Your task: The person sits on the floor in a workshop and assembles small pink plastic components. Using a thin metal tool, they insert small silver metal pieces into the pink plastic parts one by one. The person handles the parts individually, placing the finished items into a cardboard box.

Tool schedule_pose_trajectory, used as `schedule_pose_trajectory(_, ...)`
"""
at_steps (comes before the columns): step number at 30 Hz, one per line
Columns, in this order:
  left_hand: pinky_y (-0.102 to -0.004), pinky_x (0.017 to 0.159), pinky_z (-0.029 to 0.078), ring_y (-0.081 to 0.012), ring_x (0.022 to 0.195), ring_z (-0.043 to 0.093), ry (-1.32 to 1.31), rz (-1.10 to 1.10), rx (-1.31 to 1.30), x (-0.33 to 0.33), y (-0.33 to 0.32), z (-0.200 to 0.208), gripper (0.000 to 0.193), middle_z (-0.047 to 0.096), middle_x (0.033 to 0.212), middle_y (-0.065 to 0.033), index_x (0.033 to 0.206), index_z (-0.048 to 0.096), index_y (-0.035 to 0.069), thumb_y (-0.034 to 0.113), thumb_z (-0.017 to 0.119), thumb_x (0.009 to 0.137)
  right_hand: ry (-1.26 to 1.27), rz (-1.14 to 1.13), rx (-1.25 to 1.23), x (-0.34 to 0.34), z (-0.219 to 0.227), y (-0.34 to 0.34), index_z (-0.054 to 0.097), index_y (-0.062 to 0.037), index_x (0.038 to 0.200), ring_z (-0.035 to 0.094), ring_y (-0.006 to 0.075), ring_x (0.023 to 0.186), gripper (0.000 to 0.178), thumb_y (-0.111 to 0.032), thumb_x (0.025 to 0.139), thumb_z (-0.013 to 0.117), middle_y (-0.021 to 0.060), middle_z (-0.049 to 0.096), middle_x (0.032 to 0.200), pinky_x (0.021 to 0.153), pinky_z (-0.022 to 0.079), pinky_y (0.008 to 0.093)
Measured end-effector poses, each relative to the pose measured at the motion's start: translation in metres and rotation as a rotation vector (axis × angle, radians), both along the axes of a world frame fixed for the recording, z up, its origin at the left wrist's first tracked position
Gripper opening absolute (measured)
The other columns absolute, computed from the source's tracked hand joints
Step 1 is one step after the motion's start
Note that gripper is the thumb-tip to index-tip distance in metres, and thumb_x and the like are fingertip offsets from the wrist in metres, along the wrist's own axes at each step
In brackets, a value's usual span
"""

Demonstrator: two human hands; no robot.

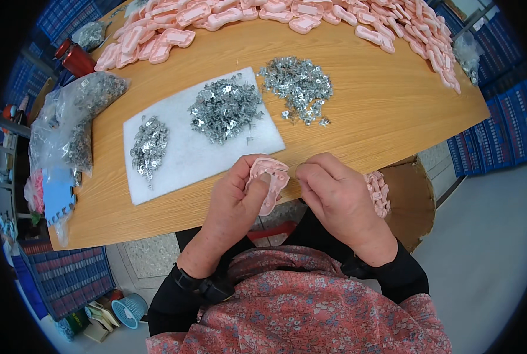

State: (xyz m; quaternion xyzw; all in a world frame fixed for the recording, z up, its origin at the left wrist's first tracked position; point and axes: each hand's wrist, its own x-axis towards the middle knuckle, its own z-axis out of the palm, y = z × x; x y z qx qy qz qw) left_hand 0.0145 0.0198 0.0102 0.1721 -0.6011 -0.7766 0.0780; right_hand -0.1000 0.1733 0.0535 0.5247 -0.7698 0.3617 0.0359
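My left hand [240, 192] grips a pink moulded plastic shell [271, 199], thumb pressed on its hollow inner side, just over the table's near edge. Beside the shell's right edge, my right hand [340, 194] is closed in a pinch; whatever its fingertips may hold is too small or hidden. Beyond the hands lies a white foam sheet [178, 177] bearing a small heap of shiny metal pieces [149, 146] and a larger heap of small metal parts [227, 109]. Another metal heap [299, 85] rests directly on the wood, right of the sheet.
Many pink shells [228, 15] are piled along the far side of the wooden table [381, 97]. Clear bags of metal parts [74, 121] and a red flask [77, 61] stand at the left. A cardboard box [414, 200] with pink pieces sits below the table's right edge.
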Motion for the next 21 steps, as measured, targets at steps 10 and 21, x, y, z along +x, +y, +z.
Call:
schedule_pose_trajectory(10, -0.0215, 0.072, 0.050, -0.0056, 0.087, 0.060, 0.012, 0.056, -0.068, -0.001, 0.007, 0.000, 0.023, 0.066, 0.101, -0.0028, 0.120, 0.055, 0.002, 0.010, 0.046, 0.101, 0.006, 0.043, 0.073, -0.003, 0.002, -0.001, 0.061, -0.0055, 0.092, 0.063, 0.0304, 0.072, 0.015, -0.003, 0.079, 0.067, 0.0102, 0.057, 0.084, 0.061, 0.052, 0.0380)
schedule_pose_trajectory(21, -0.0209, 0.072, 0.048, -0.0046, 0.086, 0.058, 0.014, -0.001, -0.071, 0.001, 0.004, 0.002, 0.021, 0.065, 0.100, -0.0019, 0.119, 0.056, 0.003, 0.011, 0.046, 0.102, -0.256, 0.086, 0.007, -0.013, -0.003, 0.001, 0.062, -0.0022, 0.090, 0.063, 0.0327, 0.073, 0.012, -0.002, 0.080, 0.069, 0.0129, 0.061, 0.084, 0.061, 0.051, 0.0388)
